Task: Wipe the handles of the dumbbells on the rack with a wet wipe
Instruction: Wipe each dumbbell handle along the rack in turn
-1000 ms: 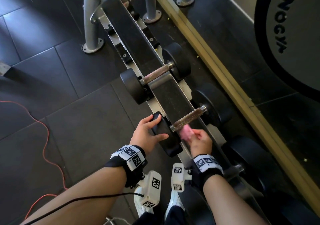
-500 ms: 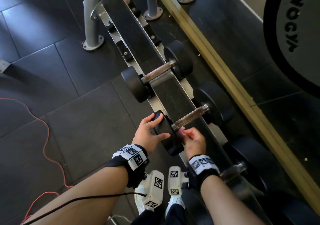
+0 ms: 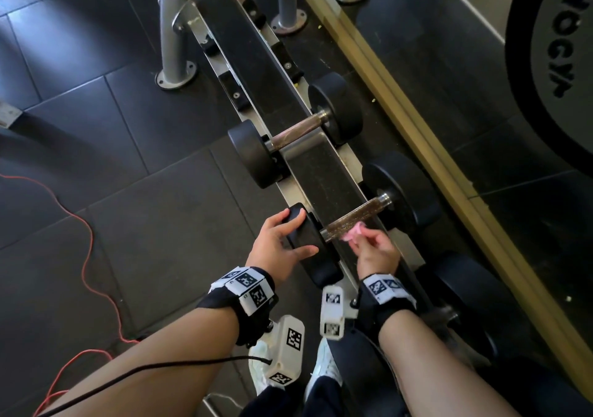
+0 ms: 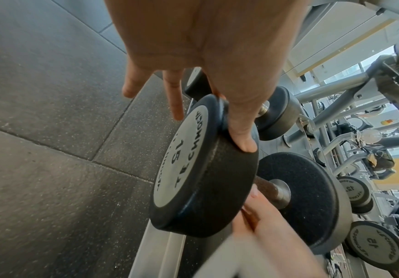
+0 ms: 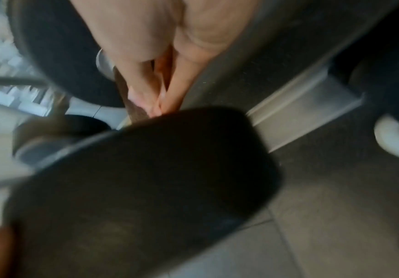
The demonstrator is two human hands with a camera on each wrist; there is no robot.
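Observation:
A low rack (image 3: 256,73) runs away from me with black dumbbells across it. The nearest worked dumbbell has a brown knurled handle (image 3: 356,217) between two black heads. My left hand (image 3: 276,240) rests over its near head (image 3: 305,240), marked 15 (image 4: 182,165), thumb on the rim and fingers spread. My right hand (image 3: 369,250) pinches a crumpled pink wet wipe (image 3: 353,233) against the near end of that handle. The right wrist view is blurred; it shows my fingers (image 5: 151,79) closed together beside the handle (image 5: 134,109). A second dumbbell handle (image 3: 298,134) lies farther up the rack.
A mirror with a wooden frame (image 3: 417,134) runs along the rack's right side. Grey rack posts (image 3: 171,31) stand bolted to the dark tiled floor. An orange cable (image 3: 86,256) snakes on the left floor. Bigger dumbbells (image 3: 465,291) sit at my right, my white shoes (image 3: 324,368) below.
My right hand has slid the pink wipe back and forth at the near end of the handle; the wipe, hidden half a second ago, shows again. The left hand has stayed on the head.

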